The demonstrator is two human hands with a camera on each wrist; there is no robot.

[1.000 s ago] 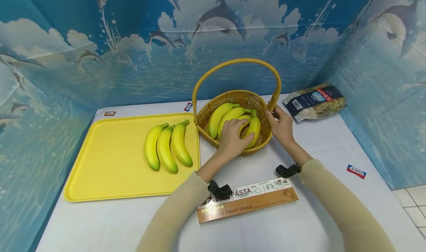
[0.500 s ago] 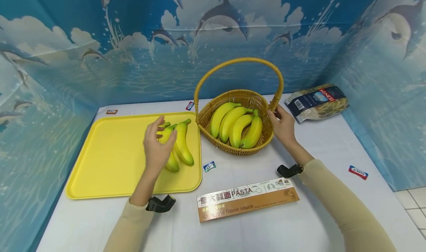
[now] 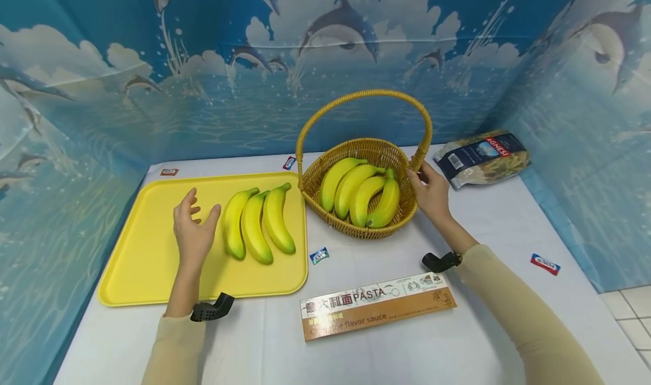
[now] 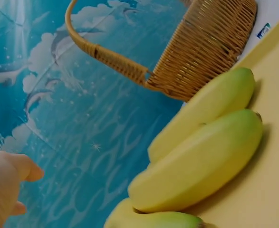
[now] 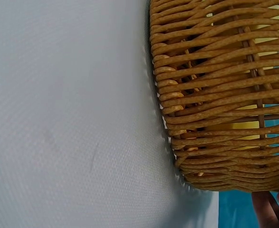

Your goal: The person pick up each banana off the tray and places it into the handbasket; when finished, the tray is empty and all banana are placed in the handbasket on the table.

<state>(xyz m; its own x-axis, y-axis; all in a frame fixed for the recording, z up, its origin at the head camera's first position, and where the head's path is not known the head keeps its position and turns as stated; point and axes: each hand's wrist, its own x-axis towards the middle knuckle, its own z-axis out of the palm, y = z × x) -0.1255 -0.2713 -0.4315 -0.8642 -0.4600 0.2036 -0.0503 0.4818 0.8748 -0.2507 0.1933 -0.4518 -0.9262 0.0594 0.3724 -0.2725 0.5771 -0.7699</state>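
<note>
A grasp is being lined up, I'd judge: the left hand (image 3: 195, 229), empty with fingers parted, hovers beside 3 bananas (image 3: 252, 226) on the tray (image 3: 137, 243) and would need to curl round 1, while the right hand (image 3: 431, 194) grips the 4-banana basket (image 3: 368, 234) at its handle (image 3: 376, 92).
</note>
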